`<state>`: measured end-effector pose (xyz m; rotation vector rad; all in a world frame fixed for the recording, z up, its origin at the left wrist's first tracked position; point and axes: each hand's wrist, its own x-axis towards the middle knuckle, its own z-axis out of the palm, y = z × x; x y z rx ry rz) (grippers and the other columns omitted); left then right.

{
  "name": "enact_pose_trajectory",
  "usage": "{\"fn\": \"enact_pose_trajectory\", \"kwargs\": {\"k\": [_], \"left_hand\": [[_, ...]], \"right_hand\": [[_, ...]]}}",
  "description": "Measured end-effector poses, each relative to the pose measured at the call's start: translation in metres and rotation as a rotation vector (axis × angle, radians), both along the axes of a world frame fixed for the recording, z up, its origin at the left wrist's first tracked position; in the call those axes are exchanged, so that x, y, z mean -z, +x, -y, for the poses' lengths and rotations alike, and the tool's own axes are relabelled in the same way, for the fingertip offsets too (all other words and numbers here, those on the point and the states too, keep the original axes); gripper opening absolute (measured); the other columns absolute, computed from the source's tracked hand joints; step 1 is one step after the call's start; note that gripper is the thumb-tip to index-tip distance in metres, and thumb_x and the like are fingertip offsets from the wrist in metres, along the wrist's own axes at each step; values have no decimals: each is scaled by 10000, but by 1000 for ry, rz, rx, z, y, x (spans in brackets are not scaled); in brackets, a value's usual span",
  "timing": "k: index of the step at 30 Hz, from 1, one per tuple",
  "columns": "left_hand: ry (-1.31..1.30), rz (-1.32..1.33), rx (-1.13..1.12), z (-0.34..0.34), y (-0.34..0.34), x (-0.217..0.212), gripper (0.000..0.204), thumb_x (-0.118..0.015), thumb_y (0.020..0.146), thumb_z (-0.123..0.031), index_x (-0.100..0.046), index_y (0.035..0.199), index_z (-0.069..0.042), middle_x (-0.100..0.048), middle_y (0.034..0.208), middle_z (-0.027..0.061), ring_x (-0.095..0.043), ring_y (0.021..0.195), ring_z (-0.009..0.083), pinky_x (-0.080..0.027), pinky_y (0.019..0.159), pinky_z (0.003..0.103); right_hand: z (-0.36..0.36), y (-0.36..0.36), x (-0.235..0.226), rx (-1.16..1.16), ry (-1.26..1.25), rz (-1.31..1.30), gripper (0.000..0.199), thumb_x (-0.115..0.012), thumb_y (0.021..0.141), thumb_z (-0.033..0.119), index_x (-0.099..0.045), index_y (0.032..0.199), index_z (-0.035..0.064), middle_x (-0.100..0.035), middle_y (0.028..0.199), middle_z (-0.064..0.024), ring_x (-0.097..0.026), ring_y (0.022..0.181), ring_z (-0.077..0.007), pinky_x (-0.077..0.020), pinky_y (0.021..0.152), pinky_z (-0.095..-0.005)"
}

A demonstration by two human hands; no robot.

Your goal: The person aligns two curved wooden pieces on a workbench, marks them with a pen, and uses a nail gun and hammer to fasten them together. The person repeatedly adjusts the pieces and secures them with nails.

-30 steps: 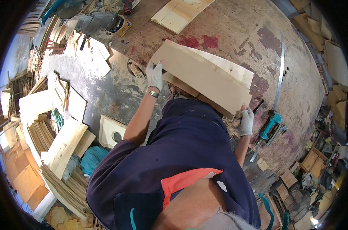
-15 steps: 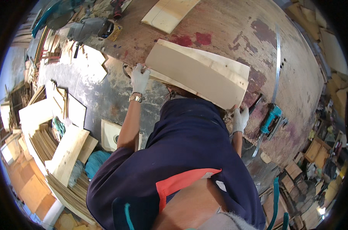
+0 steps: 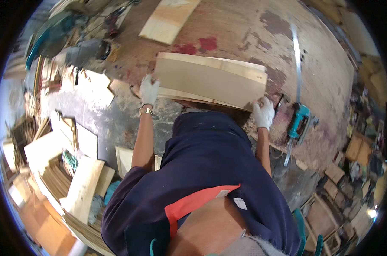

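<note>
there are two hands (image 3: 149,90) (image 3: 264,113), one grey-brown panel (image 3: 208,80) and one wristwatch (image 3: 146,110).

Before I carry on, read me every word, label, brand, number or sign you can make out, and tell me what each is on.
None can be read in this view.
Grey-brown board between the hands: no lettering I can make out.
Teal power tool: any marking is too small and blurred.
Long metal straightedge: any graduations are too small to read.
White patch on the dark blue garment: nothing legible.
</note>
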<state>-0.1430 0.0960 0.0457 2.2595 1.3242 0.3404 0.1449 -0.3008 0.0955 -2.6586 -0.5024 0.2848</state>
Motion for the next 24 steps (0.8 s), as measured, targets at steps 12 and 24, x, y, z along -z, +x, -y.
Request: {"fn": "enact_pose_trajectory", "kwargs": {"k": [12,24], "left_hand": [[53,-156,-73,12,38,-25,465,-754,868,-338,-645,1209,-41,-606,1167,229,-617,1071,427,-503,927,502],[208,-37,569,86,169,-52,646,-784,803,-457,-611,1305,-88,-609,1264,138,-550,1230,356,-433,1042,493]], "right_hand": [[-19,33,26,199,242,-32,347,-688,813,280,-719,1070,50,-671,1032,-233,-654,980,-427,-514,870,-492],[-18,55,34,353,417,-351,392,-718,793,282,-753,1075,13,-747,920,-193,-718,877,-303,-532,811,-403]]}}
